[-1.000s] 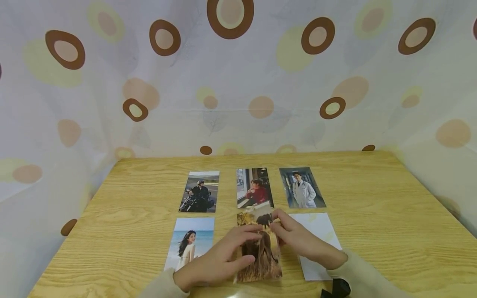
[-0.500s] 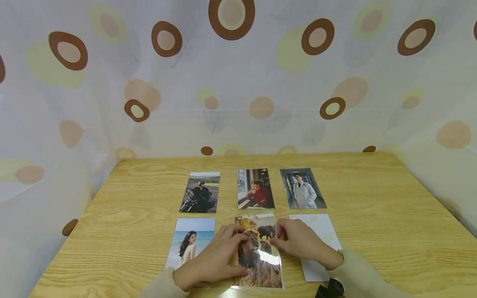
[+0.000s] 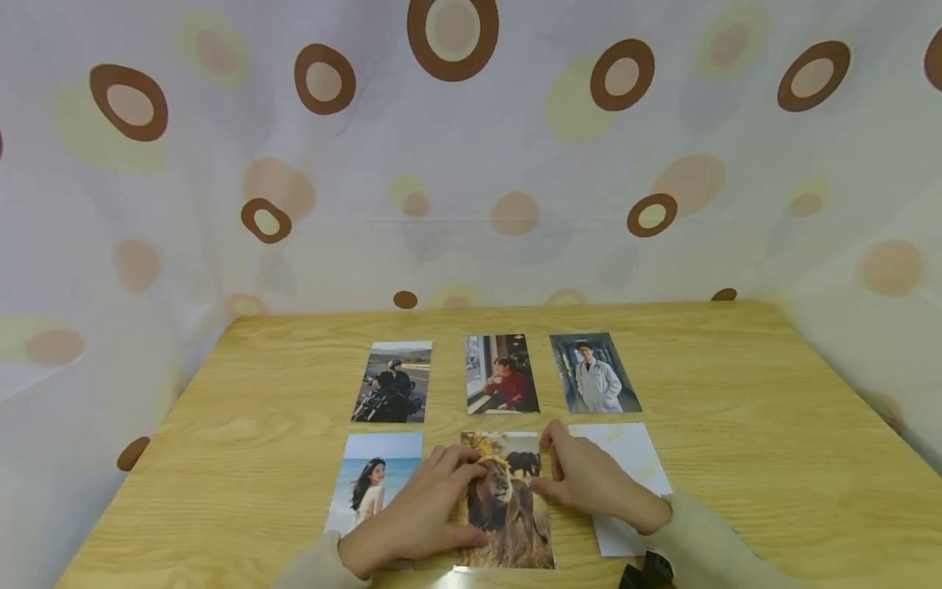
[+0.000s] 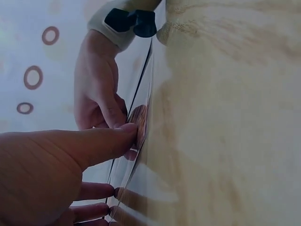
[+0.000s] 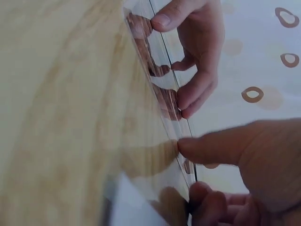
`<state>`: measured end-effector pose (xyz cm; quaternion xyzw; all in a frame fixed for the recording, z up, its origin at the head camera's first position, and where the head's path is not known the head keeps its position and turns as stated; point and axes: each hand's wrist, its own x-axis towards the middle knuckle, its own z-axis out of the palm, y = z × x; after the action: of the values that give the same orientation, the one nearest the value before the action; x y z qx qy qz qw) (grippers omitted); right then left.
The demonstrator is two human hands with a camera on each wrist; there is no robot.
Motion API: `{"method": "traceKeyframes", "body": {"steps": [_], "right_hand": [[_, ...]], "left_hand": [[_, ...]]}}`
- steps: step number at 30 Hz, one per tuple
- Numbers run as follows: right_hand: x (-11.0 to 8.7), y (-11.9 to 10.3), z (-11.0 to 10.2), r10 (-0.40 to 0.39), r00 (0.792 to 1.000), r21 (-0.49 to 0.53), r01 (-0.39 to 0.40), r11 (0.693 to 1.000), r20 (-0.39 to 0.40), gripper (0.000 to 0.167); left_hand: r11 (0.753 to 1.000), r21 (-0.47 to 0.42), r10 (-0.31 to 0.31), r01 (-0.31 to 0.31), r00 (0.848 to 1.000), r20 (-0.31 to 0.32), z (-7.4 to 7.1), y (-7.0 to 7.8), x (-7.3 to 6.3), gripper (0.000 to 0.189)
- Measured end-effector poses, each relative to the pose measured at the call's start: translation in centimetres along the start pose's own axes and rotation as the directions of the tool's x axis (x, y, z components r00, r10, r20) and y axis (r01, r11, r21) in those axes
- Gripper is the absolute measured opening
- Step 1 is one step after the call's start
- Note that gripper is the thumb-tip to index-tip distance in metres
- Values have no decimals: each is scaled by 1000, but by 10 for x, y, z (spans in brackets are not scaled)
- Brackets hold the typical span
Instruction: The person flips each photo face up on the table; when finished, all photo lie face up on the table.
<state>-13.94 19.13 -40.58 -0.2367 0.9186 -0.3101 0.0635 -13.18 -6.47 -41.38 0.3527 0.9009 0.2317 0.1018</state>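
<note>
A glossy photo of a lion and an elephant (image 3: pixel 508 523) lies flat at the near middle of the table, with what looks like a clear edge around it. My left hand (image 3: pixel 423 515) reaches over its left side, fingertips and thumb touching the surface. From the right, my right hand (image 3: pixel 596 478) touches the photo's right edge with thumb and bent fingers, the thumb and index tips apart. The left wrist view shows my left thumb (image 4: pixel 113 141) against the shiny surface. Reflections of the fingers show in the right wrist view, where my right thumb (image 5: pixel 202 148) meets the edge.
Behind lie a motorcyclist photo (image 3: pixel 392 382), a red-sweater photo (image 3: pixel 504 384) and a white-coat photo (image 3: pixel 598 376). A beach photo (image 3: pixel 368 487) is partly under my left arm, a white card (image 3: pixel 629 450) under my right. A patterned curtain (image 3: pixel 471 164) encloses the wooden table (image 3: pixel 736 393).
The lion photo has gone from bent and raised to flat on the table. My left hand has shifted slightly left; the right stays by the photo's right edge. The other photos keep their places.
</note>
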Motion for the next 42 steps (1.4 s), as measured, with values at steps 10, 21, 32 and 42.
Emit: {"method": "traceKeyframes", "body": {"steps": [10, 21, 32, 42], "right_hand": [[-3, 4, -29, -104, 975, 97, 85, 992, 199, 33], [-65, 51, -59, 53, 999, 59, -53, 997, 1, 25], [-94, 78, -60, 66, 972, -162, -104, 981, -224, 45], [-94, 79, -54, 96, 970, -140, -129, 982, -222, 51]], "left_hand": [[962, -274, -3, 1, 1000, -6, -3, 6, -4, 50], [991, -133, 12, -5, 999, 53, 10, 63, 58, 44], [997, 74, -25, 17, 995, 100, 34, 82, 99, 65], [977, 208, -60, 46, 996, 62, 40, 93, 103, 73]]}}
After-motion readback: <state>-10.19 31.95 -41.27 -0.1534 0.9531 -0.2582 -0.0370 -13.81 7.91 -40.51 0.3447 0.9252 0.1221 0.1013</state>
